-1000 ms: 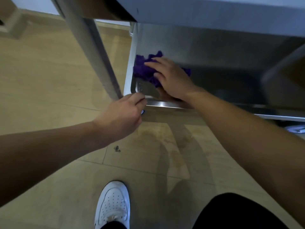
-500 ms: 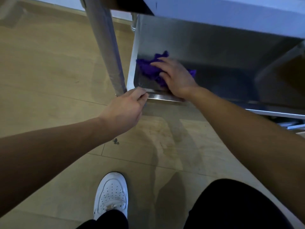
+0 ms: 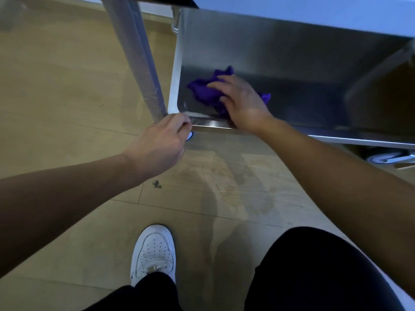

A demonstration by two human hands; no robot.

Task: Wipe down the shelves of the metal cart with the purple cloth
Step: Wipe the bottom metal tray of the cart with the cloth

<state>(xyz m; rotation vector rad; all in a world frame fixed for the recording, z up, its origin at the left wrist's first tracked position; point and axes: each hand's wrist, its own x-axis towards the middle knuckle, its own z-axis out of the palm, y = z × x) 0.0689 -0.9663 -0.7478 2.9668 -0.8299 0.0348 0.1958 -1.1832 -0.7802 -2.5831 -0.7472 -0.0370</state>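
Crumpled purple cloth [image 3: 203, 92] lies in front-left corner of shiny steel bottom shelf [image 3: 303, 97] of metal cart. Right hand [image 3: 241, 101] presses it down, fingers extended and spread. Left hand [image 3: 160, 140] at shelf's front-left corner, beside round steel leg [image 3: 139, 57]; fingers curled, seemingly gripping rim, contact partly hidden. White perforated sneaker [image 3: 153, 252] on wood-look floor [image 3: 67, 86].

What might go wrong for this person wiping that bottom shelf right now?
1. The cart stands on wheels. The right hand pushing on the purple cloth might roll it, since the left hand only grips the shelf rim at one corner.
2. The cloth is bunched, so it may skip parts of the lower shelf, such as the corner.
3. The upper shelf hangs close overhead, so rising quickly may mean a bumped head.
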